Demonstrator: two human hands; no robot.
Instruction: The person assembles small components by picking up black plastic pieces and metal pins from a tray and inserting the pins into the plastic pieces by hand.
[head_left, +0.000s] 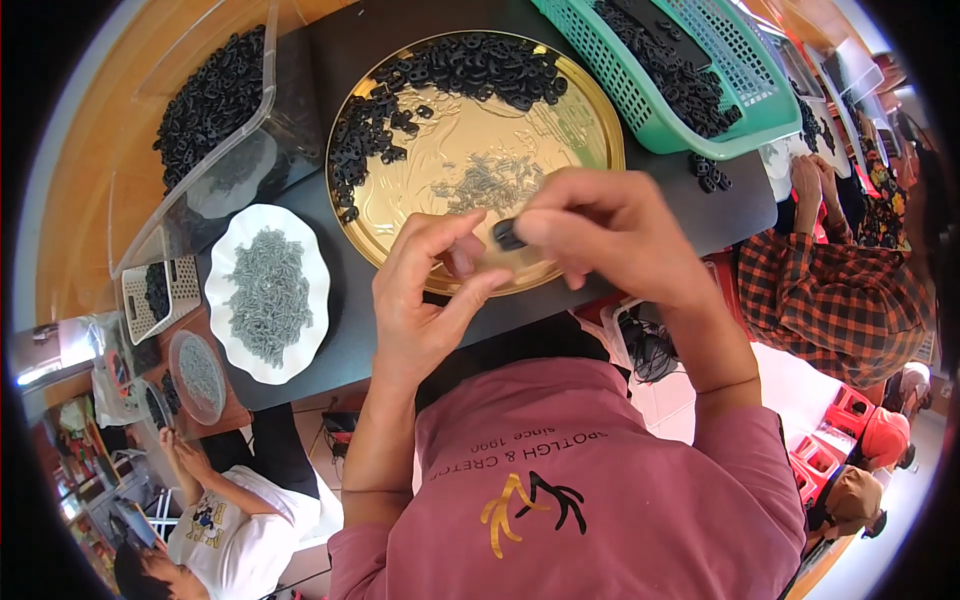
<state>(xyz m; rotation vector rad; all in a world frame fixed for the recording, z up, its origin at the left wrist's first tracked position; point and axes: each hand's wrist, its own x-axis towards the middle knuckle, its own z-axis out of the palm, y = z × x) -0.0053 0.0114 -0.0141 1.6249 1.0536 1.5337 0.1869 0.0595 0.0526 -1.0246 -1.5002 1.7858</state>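
Here's a black piece [506, 235], pinched in the right hand [622, 238]!
Thumb and fingers grip it, just right of the left hand [422, 290], whose thumb and fingertips stand apart. Beyond both hands, black parts [480, 70] crowd the far rim of a gold tray [455, 135]; left of the left hand sits a white scalloped dish [318, 300] of small grey rods [265, 295].

Tray [440, 140]: bright at 12 o'clock; gold surface and rim carry highlights.
Bin [232, 180]: reflections on clear wall, 10 o'clock.
Bowl [312, 345]: white, brightly lit, 9 o'clock.
Floor [672, 402]: bright, pale, 4 o'clock.
Right hand [612, 228]: fingertips softened by motion.
Black part [505, 235]: motion-blurred, detail lost.
Bright patch [40, 370]: glare near 9 o'clock edge.
Frame edge: fisheye bending; black corners.
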